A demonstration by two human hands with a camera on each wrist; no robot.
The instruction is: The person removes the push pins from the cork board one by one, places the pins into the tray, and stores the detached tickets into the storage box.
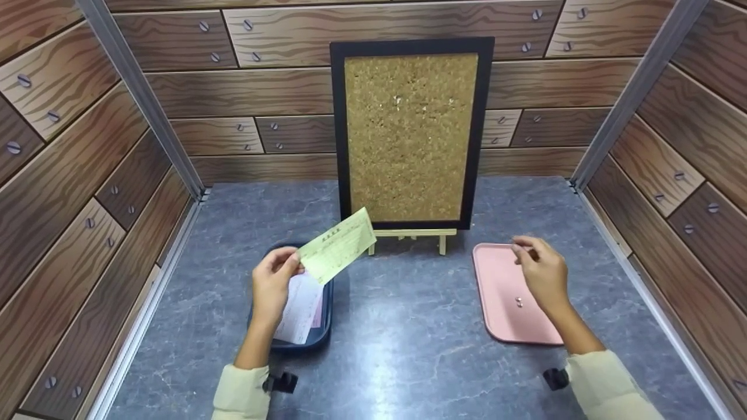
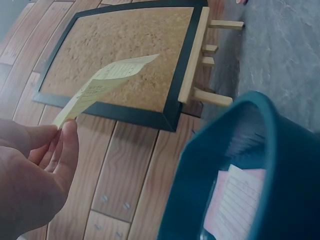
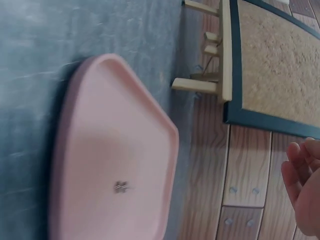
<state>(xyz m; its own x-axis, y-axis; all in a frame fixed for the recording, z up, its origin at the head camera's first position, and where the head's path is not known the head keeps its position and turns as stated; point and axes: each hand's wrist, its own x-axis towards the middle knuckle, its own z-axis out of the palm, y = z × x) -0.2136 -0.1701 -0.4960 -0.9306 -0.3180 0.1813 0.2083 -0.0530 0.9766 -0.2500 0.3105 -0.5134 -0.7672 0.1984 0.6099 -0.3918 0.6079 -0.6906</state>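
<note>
Paper slip (image 1: 338,245) is pinched in the left hand (image 1: 271,286), raised toward the corkboard (image 1: 410,134). Right hand (image 1: 543,271) pinches what looks like a pin above the pink tray (image 1: 496,303).

We see a pale yellow-green slip of paper (image 1: 338,245), printed with lines and small characters, held up in the air by its near-left corner, its long side slanting up toward the far right; it hangs above the dark blue tray (image 1: 324,319) at the near left, in front of the cork board's (image 1: 410,134) lower left corner; a small metal pin (image 1: 519,301) lies in the pink tray (image 1: 502,303) at the right.
</note>
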